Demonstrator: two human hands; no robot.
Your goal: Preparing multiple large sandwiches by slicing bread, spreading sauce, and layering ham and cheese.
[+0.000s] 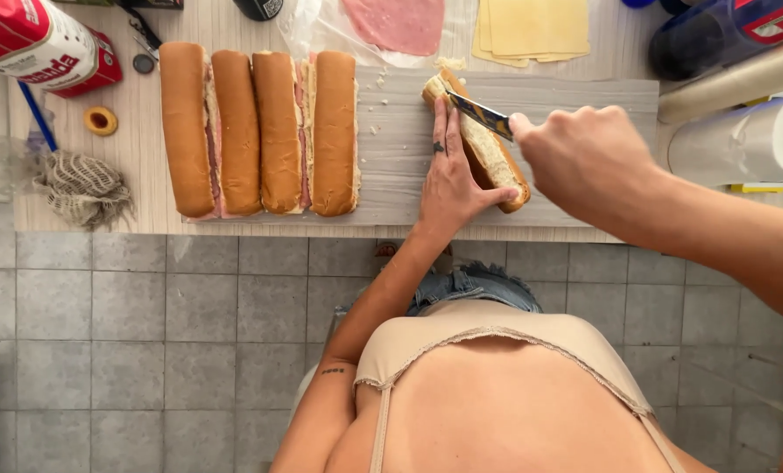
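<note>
On the grey cutting board (pixel 391 188), our left hand (pixel 451 180) presses flat on the bread roll (pixel 488 153), while our right hand (pixel 584 158), closed around the knife (pixel 481 115), slices it lengthwise. We judge the blade could slip toward our left fingers (pixel 440 123).

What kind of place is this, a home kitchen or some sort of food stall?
Probably a small sandwich-making counter, home or shop I cannot tell. Four filled long bread rolls lie side by side on the pale wooden worktop, with pink sliced ham and yellow cheese slices behind, above a grey tiled floor.
</note>
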